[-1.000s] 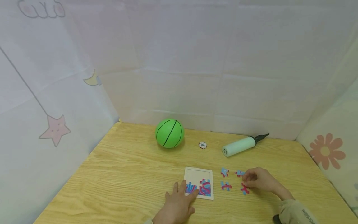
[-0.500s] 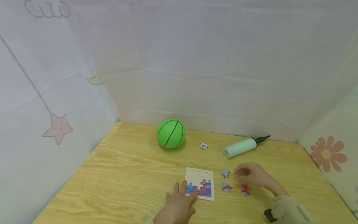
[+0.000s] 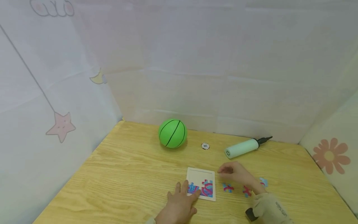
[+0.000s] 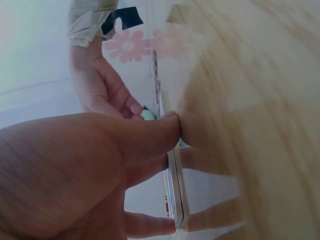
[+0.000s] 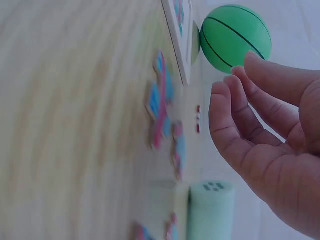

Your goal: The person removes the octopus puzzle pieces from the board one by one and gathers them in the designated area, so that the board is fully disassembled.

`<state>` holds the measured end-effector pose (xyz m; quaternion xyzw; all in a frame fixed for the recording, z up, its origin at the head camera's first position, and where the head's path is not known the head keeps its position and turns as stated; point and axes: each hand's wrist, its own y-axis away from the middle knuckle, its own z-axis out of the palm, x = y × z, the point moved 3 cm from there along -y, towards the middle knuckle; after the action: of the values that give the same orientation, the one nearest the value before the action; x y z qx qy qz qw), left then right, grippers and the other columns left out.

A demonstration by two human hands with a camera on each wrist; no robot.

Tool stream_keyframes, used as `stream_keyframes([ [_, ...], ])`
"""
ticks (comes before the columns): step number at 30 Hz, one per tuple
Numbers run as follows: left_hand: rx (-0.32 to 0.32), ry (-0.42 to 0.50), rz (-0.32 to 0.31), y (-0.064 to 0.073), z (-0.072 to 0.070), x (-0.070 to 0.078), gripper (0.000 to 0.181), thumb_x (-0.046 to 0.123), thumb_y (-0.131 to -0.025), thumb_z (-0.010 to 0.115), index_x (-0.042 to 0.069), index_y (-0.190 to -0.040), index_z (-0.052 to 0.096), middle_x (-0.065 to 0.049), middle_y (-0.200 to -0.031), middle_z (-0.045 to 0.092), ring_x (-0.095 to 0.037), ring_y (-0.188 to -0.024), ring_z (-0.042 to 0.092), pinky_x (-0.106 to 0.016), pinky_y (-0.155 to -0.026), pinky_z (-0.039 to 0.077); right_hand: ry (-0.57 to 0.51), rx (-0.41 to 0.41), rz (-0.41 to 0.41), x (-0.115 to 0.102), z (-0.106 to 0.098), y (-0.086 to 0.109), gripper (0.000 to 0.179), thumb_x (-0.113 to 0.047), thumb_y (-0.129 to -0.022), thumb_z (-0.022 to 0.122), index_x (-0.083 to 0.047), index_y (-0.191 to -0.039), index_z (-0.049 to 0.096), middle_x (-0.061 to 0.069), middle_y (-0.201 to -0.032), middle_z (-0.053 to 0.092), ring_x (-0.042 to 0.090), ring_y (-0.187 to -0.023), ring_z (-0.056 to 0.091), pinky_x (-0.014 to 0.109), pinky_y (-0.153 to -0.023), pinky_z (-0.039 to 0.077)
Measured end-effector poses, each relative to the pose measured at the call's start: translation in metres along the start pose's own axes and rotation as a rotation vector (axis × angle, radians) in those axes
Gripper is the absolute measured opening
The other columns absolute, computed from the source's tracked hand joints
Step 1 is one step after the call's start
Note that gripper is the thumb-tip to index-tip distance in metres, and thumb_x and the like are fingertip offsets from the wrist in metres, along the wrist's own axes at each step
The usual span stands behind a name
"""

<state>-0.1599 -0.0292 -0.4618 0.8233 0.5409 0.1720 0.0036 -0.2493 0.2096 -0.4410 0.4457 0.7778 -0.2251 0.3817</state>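
A white square puzzle tray [image 3: 200, 175], partly filled with blue, purple and pink jigsaw pieces [image 3: 207, 189], lies on the wooden table. My left hand [image 3: 179, 203] rests on its lower left edge with fingers spread and straight. In the left wrist view, the thumb [image 4: 150, 137] sits along the tray's side [image 4: 179, 200]. My right hand [image 3: 235, 173] hovers right of the tray, fingers loosely curved, no piece seen between thumb and fingertips. Loose jigsaw pieces lie around it: one [image 3: 228, 187] near the tray, one [image 3: 247, 191] farther right, one [image 3: 263, 182] beyond the wrist. Others are hidden beneath the hand.
Behind the tray are a green ball [image 3: 172, 133] and a poker chip [image 3: 205, 146]. A pale green hand pump [image 3: 242, 148] with a black nozzle lies at the back right. White printed cloth [image 3: 179, 62] hangs around the table's back and sides.
My right hand has moved left from the far loose pieces toward the tray, uncovering a piece at the right. The left hand stays on the tray. The head view has shifted slightly.
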Motion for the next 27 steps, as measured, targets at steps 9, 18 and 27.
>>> stream_keyframes([
  [9, -0.006, -0.022, -0.002, 0.0, -0.003, 0.001, 0.057, 0.044, -0.085, 0.067, 0.039, -0.14, 0.048, -0.017, -0.149, 0.034, -0.048, -0.132, 0.034, -0.07, -0.089, 0.038, -0.122, 0.04, 0.132, -0.002, 0.027, -0.013, 0.024, -0.017, -0.092, 0.065, 0.003, -0.104, 0.068, 0.008, -0.092, 0.068, 0.019, -0.082, 0.063, 0.031, -0.07, 0.054],
  [18, -0.003, -0.031, 0.008, 0.002, -0.005, 0.002, 0.057, 0.044, -0.086, 0.066, 0.04, -0.14, 0.048, -0.018, -0.149, 0.034, -0.048, -0.131, 0.034, -0.071, -0.089, 0.038, -0.23, 0.071, 0.238, -0.009, 0.039, -0.018, 0.023, -0.013, -0.093, 0.063, 0.008, -0.1, 0.068, 0.008, -0.082, 0.066, 0.017, -0.073, 0.061, 0.035, -0.068, 0.054],
  [27, 0.001, -0.027, 0.005, 0.003, -0.007, 0.003, 0.057, 0.043, -0.086, 0.066, 0.039, -0.14, 0.048, -0.018, -0.149, 0.035, -0.048, -0.132, 0.034, -0.07, -0.09, 0.037, -0.159, 0.055, 0.25, -0.014, 0.044, -0.019, 0.02, -0.013, -0.089, 0.067, 0.004, -0.099, 0.071, 0.007, -0.094, 0.068, 0.017, -0.082, 0.063, 0.034, -0.072, 0.055],
])
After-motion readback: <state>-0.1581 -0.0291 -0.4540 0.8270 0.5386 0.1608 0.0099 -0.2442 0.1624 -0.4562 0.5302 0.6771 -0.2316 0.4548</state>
